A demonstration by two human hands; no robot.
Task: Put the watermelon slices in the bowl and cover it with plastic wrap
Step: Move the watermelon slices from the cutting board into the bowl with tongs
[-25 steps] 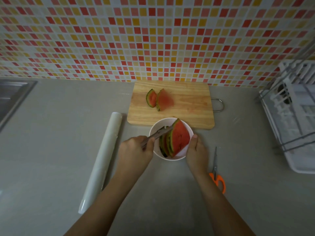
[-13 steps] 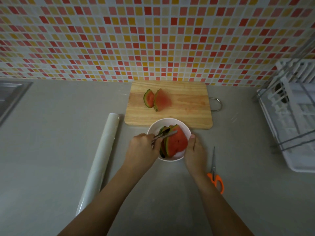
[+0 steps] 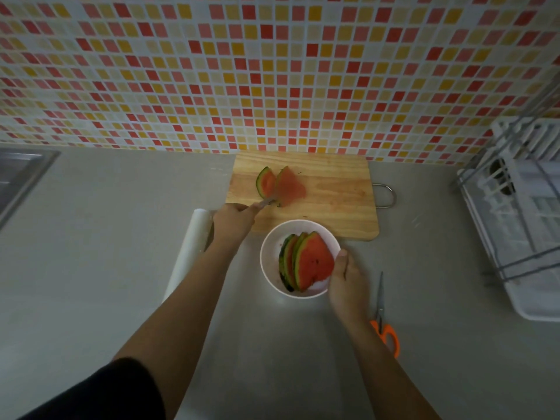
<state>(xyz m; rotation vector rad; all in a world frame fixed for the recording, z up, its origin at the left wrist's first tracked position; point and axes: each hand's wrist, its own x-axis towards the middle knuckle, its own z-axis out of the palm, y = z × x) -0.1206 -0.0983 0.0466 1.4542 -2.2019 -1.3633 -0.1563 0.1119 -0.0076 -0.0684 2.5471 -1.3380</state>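
Now we see our left hand with its fingers curled tight around a pair of metal tongs, whose tips reach the two watermelon slices lying on the wooden cutting board. Whether the tongs already pinch a slice we cannot tell; the tips sit right at the lower edge of the pair, between the smaller slice on the left and the larger one on the right.

Our right hand rests on the right rim of the white bowl, thumb on the edge and fingers wrapped around the outside wall, steadying it. Inside the bowl several slices stand on edge, leaning against one another, green rinds to the left and red flesh facing right.

The bowl sits on the grey tabletop, just in front of the cutting board's near edge. A roll of plastic wrap lies to the left of our left forearm, partly hidden by it. Scissors with orange handles lie to the right of our right wrist. A white dish rack stands at the far right, a steel sink at the far left, and a mosaic tile wall rises behind the board.
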